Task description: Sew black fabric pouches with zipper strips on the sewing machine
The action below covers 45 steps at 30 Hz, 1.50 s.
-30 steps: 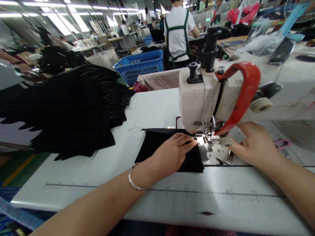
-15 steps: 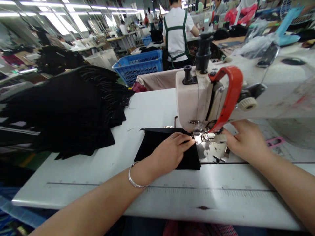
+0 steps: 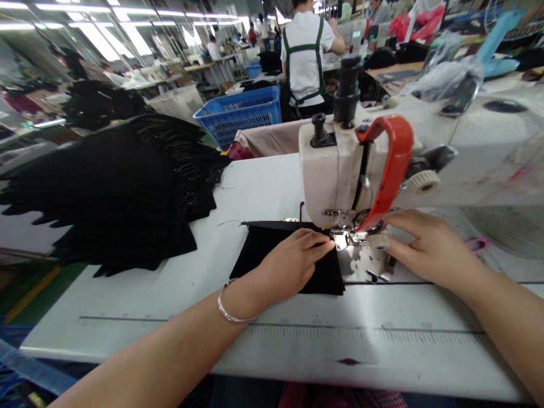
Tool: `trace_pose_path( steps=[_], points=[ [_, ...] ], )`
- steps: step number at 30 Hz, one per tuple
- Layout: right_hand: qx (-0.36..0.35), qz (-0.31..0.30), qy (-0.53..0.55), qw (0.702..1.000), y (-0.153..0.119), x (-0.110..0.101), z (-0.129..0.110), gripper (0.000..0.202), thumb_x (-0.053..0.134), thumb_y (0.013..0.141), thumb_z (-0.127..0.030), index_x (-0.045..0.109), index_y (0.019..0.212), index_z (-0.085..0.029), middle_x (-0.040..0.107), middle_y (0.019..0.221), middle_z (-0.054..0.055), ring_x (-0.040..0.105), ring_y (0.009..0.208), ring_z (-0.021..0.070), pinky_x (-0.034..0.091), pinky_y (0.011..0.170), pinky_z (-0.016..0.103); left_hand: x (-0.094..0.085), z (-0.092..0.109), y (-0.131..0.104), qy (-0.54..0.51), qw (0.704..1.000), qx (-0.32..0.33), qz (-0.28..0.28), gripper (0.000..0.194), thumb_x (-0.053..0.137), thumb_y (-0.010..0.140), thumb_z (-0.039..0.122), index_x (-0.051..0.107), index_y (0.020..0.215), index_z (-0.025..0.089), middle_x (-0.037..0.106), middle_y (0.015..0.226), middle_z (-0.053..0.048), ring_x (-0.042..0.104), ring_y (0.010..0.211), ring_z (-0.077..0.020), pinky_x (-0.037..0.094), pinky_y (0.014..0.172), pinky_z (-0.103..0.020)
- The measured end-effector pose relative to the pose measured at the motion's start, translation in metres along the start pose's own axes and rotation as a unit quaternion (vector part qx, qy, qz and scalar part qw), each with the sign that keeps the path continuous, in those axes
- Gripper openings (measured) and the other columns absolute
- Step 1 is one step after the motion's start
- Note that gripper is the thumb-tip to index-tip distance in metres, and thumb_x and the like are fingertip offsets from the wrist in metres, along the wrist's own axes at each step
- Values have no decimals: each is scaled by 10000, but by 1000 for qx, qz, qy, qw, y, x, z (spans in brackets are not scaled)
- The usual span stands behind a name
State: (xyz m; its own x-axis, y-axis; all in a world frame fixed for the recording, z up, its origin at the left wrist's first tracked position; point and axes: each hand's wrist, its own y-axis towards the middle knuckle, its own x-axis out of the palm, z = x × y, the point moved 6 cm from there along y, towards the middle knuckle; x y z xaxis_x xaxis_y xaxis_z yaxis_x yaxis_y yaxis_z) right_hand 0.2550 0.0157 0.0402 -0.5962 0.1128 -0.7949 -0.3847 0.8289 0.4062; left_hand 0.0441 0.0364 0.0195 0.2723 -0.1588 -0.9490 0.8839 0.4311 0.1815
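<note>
My left hand (image 3: 289,263), a silver bangle (image 3: 229,311) at its wrist, lies on a folded black fabric piece (image 3: 259,249). Its fingers are stretched over the cloth, tips beside the presser foot (image 3: 342,241) of a white sewing machine (image 3: 325,175). The fabric rests flat on the white table, its right edge next to the metal plate. On the other side of the needle area is my right hand (image 3: 425,249), thumb and forefinger bent in against the parts under the machine head. Those fingertips are partly hidden, and what they hold cannot be made out.
A large pile of black fabric pieces (image 3: 119,187) covers the table's left side. An orange-red guard (image 3: 393,164) arches over the machine head. A pink tool (image 3: 478,245) lies behind my right hand. Beyond are a blue basket (image 3: 242,113) and a co-worker (image 3: 304,56).
The view has shifted slightly, moving the machine a little left in the picture. My right forefinger and thumb look slightly further apart. My left hand stays on the black fabric. The co-worker's arm has risen.
</note>
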Motion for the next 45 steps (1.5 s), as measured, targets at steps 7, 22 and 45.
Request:
trace_pose_path(
  steps=[7, 22, 45],
  points=[
    [-36, -178, 41, 983, -11, 11, -6, 363, 662, 890, -256, 645, 1252, -271, 630, 1327, 85, 606, 1217, 270, 521, 1002, 441, -6, 2, -6, -50, 999, 2, 10, 492, 626, 964, 400, 550, 1380, 149, 590, 1403, -144, 541, 1319, -279, 435, 1155, -483],
    [-162, -54, -90, 981, -10, 45, -61, 303, 600, 942, -251, 641, 1228, -160, 684, 1203, 125, 644, 1035, 276, 543, 837, 440, -31, 2, -16, -146, 976, -126, 102, 292, 377, 1066, 181, 597, 1257, 160, 701, 1176, -75, 672, 1117, -183, 554, 999, -353],
    [-224, -48, -32, 973, -23, 47, -84, 228, 468, 1010, -137, 695, 1034, -142, 713, 934, 69, 637, 868, 200, 546, 749, 359, 14, 37, -13, 163, 985, 59, -19, 401, 574, 965, 179, 539, 1354, 87, 589, 1426, -117, 530, 1336, -243, 429, 1189, -415]
  ],
)
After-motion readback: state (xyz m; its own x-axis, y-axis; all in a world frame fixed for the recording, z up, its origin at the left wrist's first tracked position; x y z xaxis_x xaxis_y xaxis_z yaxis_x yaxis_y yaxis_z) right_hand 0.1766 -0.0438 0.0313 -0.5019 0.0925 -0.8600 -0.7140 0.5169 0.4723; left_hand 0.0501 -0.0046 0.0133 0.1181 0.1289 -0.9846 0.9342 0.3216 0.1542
